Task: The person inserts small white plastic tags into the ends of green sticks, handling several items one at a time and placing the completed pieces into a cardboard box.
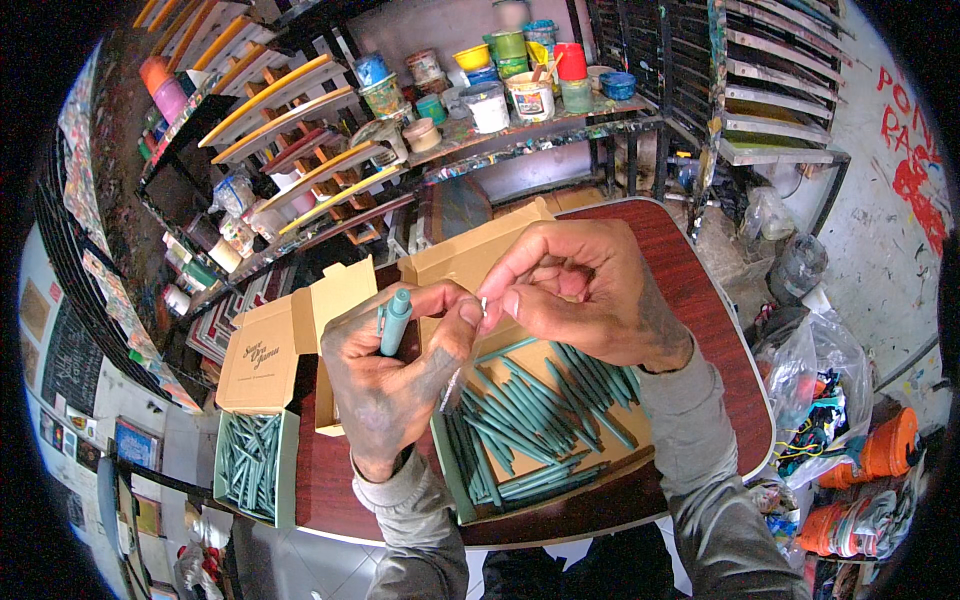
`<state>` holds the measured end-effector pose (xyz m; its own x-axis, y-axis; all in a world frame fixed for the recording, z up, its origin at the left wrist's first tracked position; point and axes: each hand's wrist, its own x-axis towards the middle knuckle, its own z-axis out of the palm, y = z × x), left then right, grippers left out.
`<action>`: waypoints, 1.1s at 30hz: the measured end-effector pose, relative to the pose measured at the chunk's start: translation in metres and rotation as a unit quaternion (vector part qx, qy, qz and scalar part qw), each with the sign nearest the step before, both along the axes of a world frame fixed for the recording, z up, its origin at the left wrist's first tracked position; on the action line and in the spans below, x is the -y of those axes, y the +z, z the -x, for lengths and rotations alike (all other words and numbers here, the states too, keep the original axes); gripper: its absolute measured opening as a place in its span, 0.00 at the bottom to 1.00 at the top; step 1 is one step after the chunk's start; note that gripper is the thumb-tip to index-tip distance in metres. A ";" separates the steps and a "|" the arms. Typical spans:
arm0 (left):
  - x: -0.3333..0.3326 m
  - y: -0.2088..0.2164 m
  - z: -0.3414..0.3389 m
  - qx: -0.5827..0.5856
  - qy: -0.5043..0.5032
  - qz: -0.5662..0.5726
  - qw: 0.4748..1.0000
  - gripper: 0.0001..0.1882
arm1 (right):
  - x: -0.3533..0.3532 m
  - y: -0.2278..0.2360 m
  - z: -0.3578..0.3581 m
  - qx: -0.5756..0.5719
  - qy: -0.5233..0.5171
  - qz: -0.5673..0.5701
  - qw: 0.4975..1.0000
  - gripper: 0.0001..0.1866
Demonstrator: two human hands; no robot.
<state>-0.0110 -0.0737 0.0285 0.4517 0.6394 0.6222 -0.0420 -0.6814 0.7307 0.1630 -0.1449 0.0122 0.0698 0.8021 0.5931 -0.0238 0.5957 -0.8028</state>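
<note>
Teal, slim pen parts [250,455], loosely piled: in a pale-green-walled cardboard box [285,470], brown lid raised, at the left edge of the dark red, wood-grain worktop [330,490]. Next, a plain brown cardboard flap [340,290], standing, partly behind the left hand [390,370]. Left hand: fingers curled around one teal pen barrel with clip [395,322], upright; thumb and forefinger pinched together at a small whitish tip [484,304]. Below that thumb, one thin translucent strip [452,388]. Near the worktop's front edge, under the hands: a large open cardboard box [625,462] holding many teal tubes [520,412]. Right hand [580,300]: thumb and forefinger nearly together beside the tip; whether they grip it, cannot tell.
</note>
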 end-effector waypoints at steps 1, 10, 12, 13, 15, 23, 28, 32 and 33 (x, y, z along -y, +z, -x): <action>0.000 0.000 0.000 0.002 -0.003 -0.007 1.000 0.06 | 0.000 0.001 0.000 0.003 -0.009 -0.001 1.000 0.06; -0.004 -0.004 -0.004 0.001 -0.011 -0.045 0.999 0.06 | 0.003 0.004 0.003 0.058 -0.105 -0.016 0.993 0.04; -0.004 -0.005 -0.005 0.011 -0.015 -0.065 0.998 0.06 | 0.003 0.003 0.002 0.075 -0.113 -0.013 0.991 0.04; -0.005 -0.005 -0.005 0.014 -0.015 -0.075 0.997 0.06 | 0.003 0.002 0.001 0.083 -0.113 -0.007 0.990 0.05; -0.004 -0.004 -0.004 0.010 -0.013 -0.080 0.997 0.06 | 0.001 0.002 0.003 0.049 -0.091 -0.017 0.994 0.05; -0.003 -0.006 -0.006 0.092 0.009 -0.003 0.996 0.06 | -0.004 0.004 0.013 -0.045 -0.076 -0.049 0.995 0.08; -0.008 -0.007 -0.011 0.145 0.065 -0.067 0.985 0.05 | -0.004 0.001 0.024 0.107 -0.285 -0.175 0.936 0.09; -0.009 -0.009 -0.013 0.177 0.062 -0.098 0.977 0.05 | -0.004 0.001 0.031 0.102 -0.299 -0.205 0.926 0.10; -0.010 -0.009 -0.012 0.168 0.070 -0.102 0.978 0.05 | -0.005 0.001 0.032 0.099 -0.308 -0.215 0.922 0.10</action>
<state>0.0010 -0.0639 0.0191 0.1174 0.5281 0.8410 -0.1515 -0.8274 0.5407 0.1313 -0.1396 0.0136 0.2895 0.3347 0.8967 0.5461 0.7116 -0.4420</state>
